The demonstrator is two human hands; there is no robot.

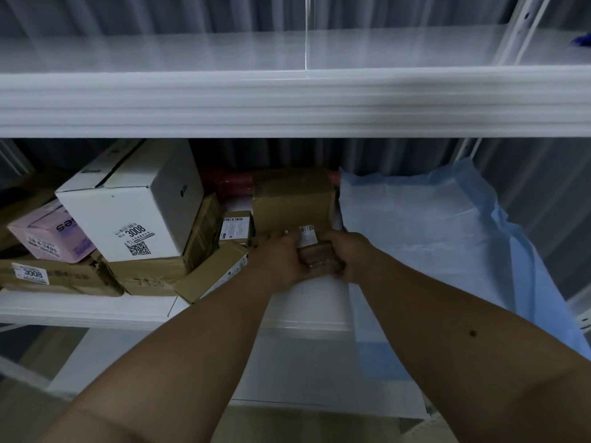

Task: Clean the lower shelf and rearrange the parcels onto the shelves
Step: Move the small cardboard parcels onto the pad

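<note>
With both hands, left [281,260] and right [347,255], gripping a small brown parcel [319,262] at the shelf's [96,310] centre, seemingly mid-rearranging: next, probably lift clear of the box [292,199] at twelve o'clock, then place beside the stack [128,215] at nine o'clock.

Light: we see a dim, cool, bluish cast; the upper shelf [287,52] is brightest, lit from above.
Shadow: we find the lower shelf [96,306] darker, deepest behind the parcels [134,215].
Glare: a thin bright streak on the upper shelf.
Blur: the shelf edge [287,103] smears; labels stay partly readable.
Distortion: wide-angle bowing at the borders.
</note>
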